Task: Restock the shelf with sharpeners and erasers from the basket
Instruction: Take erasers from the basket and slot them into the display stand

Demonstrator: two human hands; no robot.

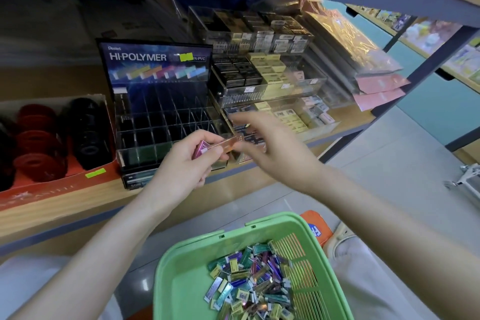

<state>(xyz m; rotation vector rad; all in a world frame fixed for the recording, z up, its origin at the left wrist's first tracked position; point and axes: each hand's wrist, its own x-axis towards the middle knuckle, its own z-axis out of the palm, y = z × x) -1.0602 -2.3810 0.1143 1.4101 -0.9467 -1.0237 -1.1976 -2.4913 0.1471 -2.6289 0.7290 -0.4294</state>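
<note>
Pale floor tiles surround a green basket (179, 262) heaped with slim erasers (252, 283). Above it, the left hand (181, 166) pinches a pink eraser (200, 149) and a copper eraser (230, 142), long axes level, pointing right. The blurred right hand (275, 156), fingers loosely spread, meets the copper tip; grip unclear. Beyond, a divided rack (161, 122) stands on the wooden shelf (78, 205)

The wooden shelf (78, 206) carries a red carton (39, 188), eraser display (158, 101) and clear bins (272, 92).
</note>
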